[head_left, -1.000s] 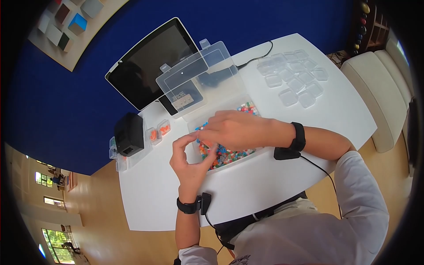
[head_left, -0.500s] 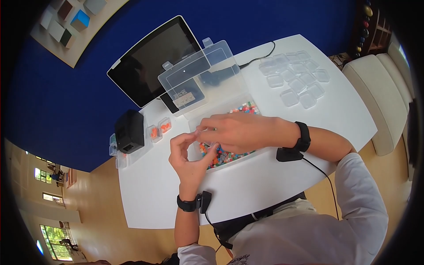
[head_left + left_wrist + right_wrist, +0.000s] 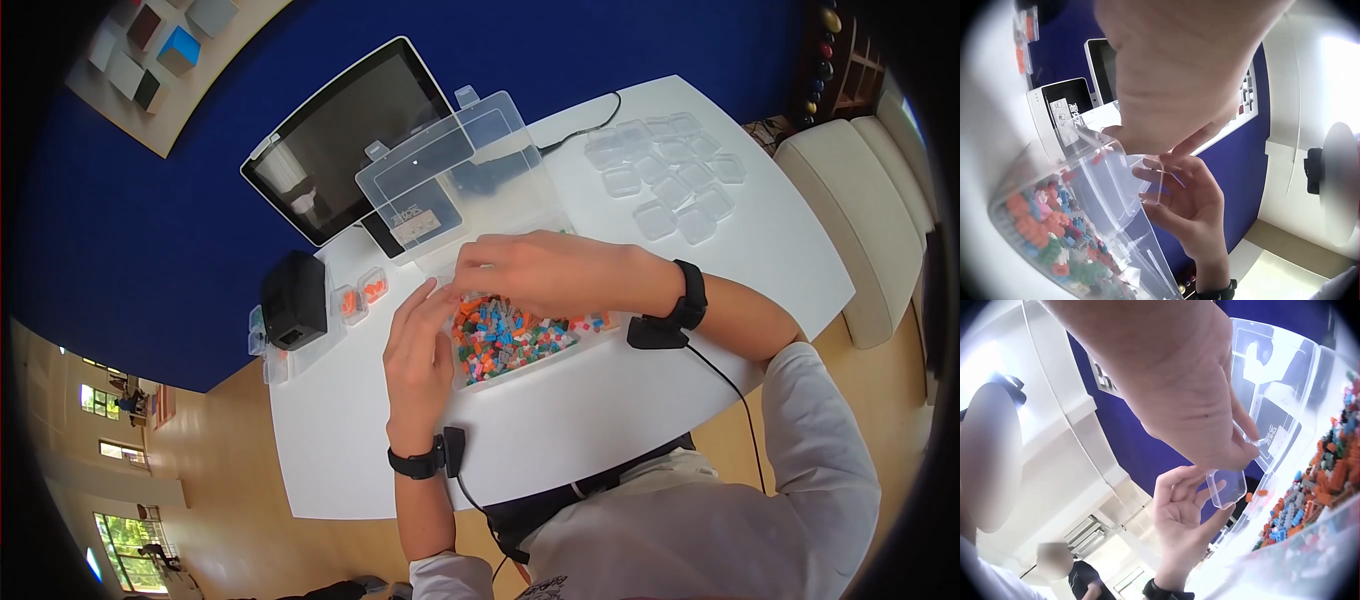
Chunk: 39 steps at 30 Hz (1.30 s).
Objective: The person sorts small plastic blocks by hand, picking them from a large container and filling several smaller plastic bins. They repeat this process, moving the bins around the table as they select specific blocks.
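Right hand [image 3: 545,272] is pinching small clear box [image 3: 1235,487] at tub [image 3: 1310,550] of coloured pieces [image 3: 510,335]; left hand [image 3: 415,355] is sitting alongside, can't tell if gripping.

Orange, blue, grey, green bricks [image 3: 515,335]; white table [image 3: 340,450]; deep-blue wall [image 3: 640,45]; black wristbands [image 3: 691,295].

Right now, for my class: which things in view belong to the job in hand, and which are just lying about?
Likely part of the job:
- small clear box between left hand and right hand
- coloured pieces
- open clear case
- probably the loose clear containers

Seemingly just about:
- dark screen
- black device
- pale seat
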Available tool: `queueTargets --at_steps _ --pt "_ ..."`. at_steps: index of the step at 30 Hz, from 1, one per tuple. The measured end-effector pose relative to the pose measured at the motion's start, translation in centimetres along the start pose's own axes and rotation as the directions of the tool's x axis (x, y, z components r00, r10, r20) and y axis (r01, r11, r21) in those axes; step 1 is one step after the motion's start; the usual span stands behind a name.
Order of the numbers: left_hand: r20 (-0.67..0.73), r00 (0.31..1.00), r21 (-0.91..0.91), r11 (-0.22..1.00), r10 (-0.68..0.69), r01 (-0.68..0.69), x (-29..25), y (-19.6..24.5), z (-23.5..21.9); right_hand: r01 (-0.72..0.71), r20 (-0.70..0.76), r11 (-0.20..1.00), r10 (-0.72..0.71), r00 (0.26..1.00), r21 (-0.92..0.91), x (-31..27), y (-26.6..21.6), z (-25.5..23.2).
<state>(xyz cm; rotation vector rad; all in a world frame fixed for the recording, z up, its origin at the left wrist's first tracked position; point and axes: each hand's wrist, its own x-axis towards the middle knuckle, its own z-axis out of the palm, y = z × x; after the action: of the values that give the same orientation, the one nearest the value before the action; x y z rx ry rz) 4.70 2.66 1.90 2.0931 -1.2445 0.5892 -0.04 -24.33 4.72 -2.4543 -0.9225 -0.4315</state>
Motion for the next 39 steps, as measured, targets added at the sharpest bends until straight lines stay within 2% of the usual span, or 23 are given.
queueTargets --at_steps 3,6,8,9,11,12,14,17,18,20,22,24,25,26,28,30,32,33,35,39 --pt "0.045 0.998 0.067 0.997 0.046 -0.049 0.0 -0.2 -0.2 -0.009 0.039 1.0 0.009 0.999 0.005 0.0 0.2 0.1" --pt "-0.003 1.0 0.004 1.0 0.031 -0.031 0.2 0.3 0.1 -0.008 0.029 1.0 0.007 1.0 0.021 0.1 0.4 0.0" --pt "-0.088 0.985 -0.172 0.977 -0.145 0.129 -0.3 0.6 0.6 0.016 0.007 0.98 -0.018 1.0 0.196 0.1 0.7 0.0" --pt "-0.085 0.986 -0.177 0.976 -0.141 0.124 -0.5 0.5 0.9 0.01 0.006 0.981 -0.012 1.0 0.193 0.0 0.6 0.2" --pt "-0.13 0.956 -0.269 0.938 -0.262 0.22 -0.7 0.6 1.6 0.016 -0.018 0.947 -0.011 1.0 0.322 0.0 0.0 0.7" --pt "-0.126 0.959 -0.28 0.937 -0.253 0.21 -0.7 0.9 1.9 0.004 -0.02 0.95 0.003 1.0 0.312 -0.1 -0.2 1.0" --pt "-0.093 0.895 -0.509 0.794 -0.436 0.334 -0.7 1.7 2.2 0.056 -0.061 0.975 -0.044 0.997 0.217 -0.1 -0.3 1.7" --pt "-0.071 0.885 -0.52 0.774 -0.461 0.362 -1.0 1.1 2.3 0.05 -0.059 0.987 -0.041 0.997 0.155 0.2 0.0 1.7" --pt "-0.107 0.9 -0.461 0.823 -0.423 0.332 -1.0 1.1 2.3 0.04 -0.056 0.989 -0.033 0.998 0.146 -0.2 0.3 1.0" --pt "-0.141 0.897 -0.431 0.842 -0.419 0.326 -1.0 0.5 1.8 -0.021 -0.142 0.998 0.029 0.989 0.059 -0.2 1.1 -1.9" --pt "-0.212 0.868 -0.403 0.85 -0.448 0.34 -0.9 -0.1 1.2 -0.036 -0.289 0.999 0.03 0.957 -0.016 -0.8 3.7 -4.6" --pt "-0.259 0.848 -0.397 0.851 -0.462 0.343 -1.1 -1.2 0.7 -0.185 -0.362 0.98 0.149 0.92 -0.068 -1.7 5.3 -8.8" --pt "-0.298 0.827 -0.386 0.852 -0.477 0.353 -1.2 -1.8 0.5 -0.252 -0.438 0.96 0.176 0.881 -0.122 -2.6 6.9 -10.2" --pt "-0.312 0.8 -0.452 0.821 -0.512 0.349 -1.1 -2.0 0.5 -0.321 -0.514 0.932 0.194 0.835 -0.169 -3.7 8.8 -11.3" --pt "-0.313 0.785 -0.487 0.8 -0.535 0.35 -1.1 -2.3 0.3 -0.544 -0.568 0.808 0.344 0.748 -0.226 -6.7 12.4 -12.9" --pt "-0.309 0.772 -0.518 0.779 -0.555 0.353 -1.3 -2.5 0.2 -0.688 -0.576 0.672 0.459 0.677 -0.274 -9.8 16.7 -13.6" --pt "-0.307 0.811 -0.439 0.83 -0.498 0.344 -1.5 -2.9 0.5 -0.816 -0.561 0.537 0.616 0.553 -0.215 -12.4 19.9 -13.7" --pt "-0.309 0.811 -0.44 0.831 -0.496 0.341 -1.5 -2.8 0.5 -0.815 -0.563 0.538 0.613 0.554 -0.216 -13.4 20.9 -13.4" --pt "-0.268 0.815 -0.432 0.821 -0.513 0.374 -1.4 -2.2 0.6 -0.848 -0.577 0.49 0.641 0.507 -0.201 -14.8 22.5 -12.7" --pt "-0.252 0.833 -0.402 0.836 -0.493 0.373 -1.3 -2.1 0.7 -0.852 -0.534 0.476 0.673 0.512 -0.217 -16.6 24.7 -10.9"
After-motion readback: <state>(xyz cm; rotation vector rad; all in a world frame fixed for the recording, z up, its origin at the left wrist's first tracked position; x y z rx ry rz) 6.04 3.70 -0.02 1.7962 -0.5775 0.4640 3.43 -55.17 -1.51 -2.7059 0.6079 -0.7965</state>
